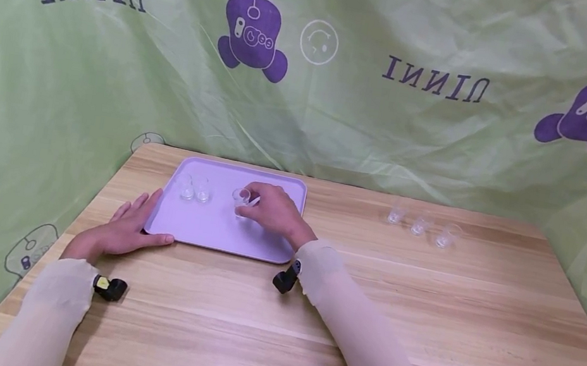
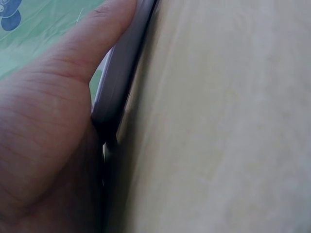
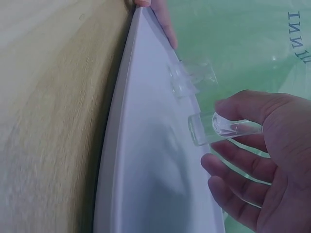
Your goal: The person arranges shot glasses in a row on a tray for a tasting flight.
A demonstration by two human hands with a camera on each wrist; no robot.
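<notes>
In the head view, my right hand (image 1: 274, 209) pinches a small clear glass (image 1: 241, 196) over the middle of a lilac tray (image 1: 215, 238). The right wrist view shows the held glass (image 3: 201, 128) between thumb and fingers; which way up it is, I cannot tell. Two more small clear glasses (image 1: 202, 193) stand side by side on the tray's left part. My left hand (image 1: 124, 232) rests at the tray's front left corner, fingers spread along the left side and thumb along the front edge. Up close, the left thumb (image 2: 97, 41) lies against the tray rim (image 2: 119, 82).
Three small clear glasses (image 1: 418, 225) stand in a slanting row on the wooden table (image 1: 363, 322), right of the tray. A green printed curtain (image 1: 348, 128) hangs behind the table and on both sides. Each sleeve carries a small black wrist camera (image 1: 285, 278).
</notes>
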